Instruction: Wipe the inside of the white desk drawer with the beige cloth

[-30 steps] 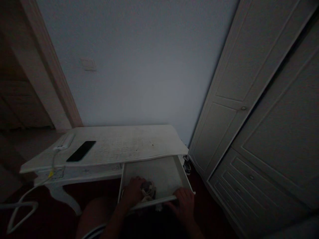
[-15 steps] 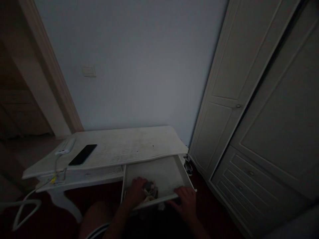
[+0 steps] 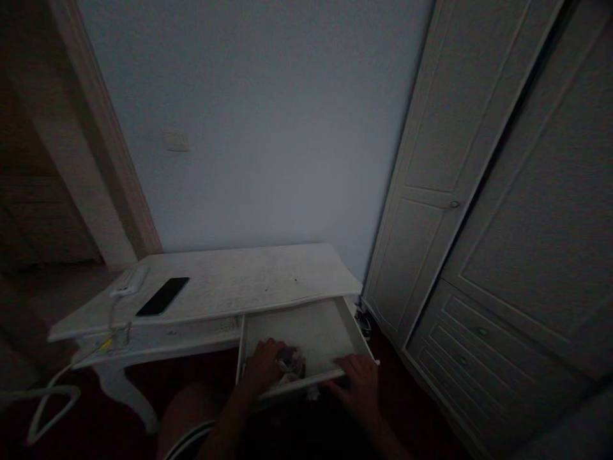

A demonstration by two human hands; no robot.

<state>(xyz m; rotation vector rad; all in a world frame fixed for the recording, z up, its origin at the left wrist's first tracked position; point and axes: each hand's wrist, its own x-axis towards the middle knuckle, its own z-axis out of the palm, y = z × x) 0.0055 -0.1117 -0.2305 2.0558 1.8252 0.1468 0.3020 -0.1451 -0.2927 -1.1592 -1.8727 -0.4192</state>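
Note:
A white drawer [image 3: 320, 326] is pulled out from under the white table [image 3: 258, 271]. Inside its front left part lies a small crumpled cloth bundle [image 3: 291, 363], pale with a greyish patch. My left hand [image 3: 263, 367] reaches into the drawer with its fingers curled down against the bundle's left side. The fingertips are partly hidden in the dim light. At the drawer's front right corner, my right hand [image 3: 357, 377] grips the front panel, fingers over the top edge and thumb outside.
On the table's left lie a black phone [image 3: 163, 296] and a white power strip [image 3: 130, 281] with a cable. A white wardrobe [image 3: 412, 255] stands at the right. Shoes [image 3: 364, 322] sit on the dark red floor between table and wardrobe.
The view has shifted slightly. Both hands keep nearly the same places, the left at the cloth bundle and the right on the drawer front.

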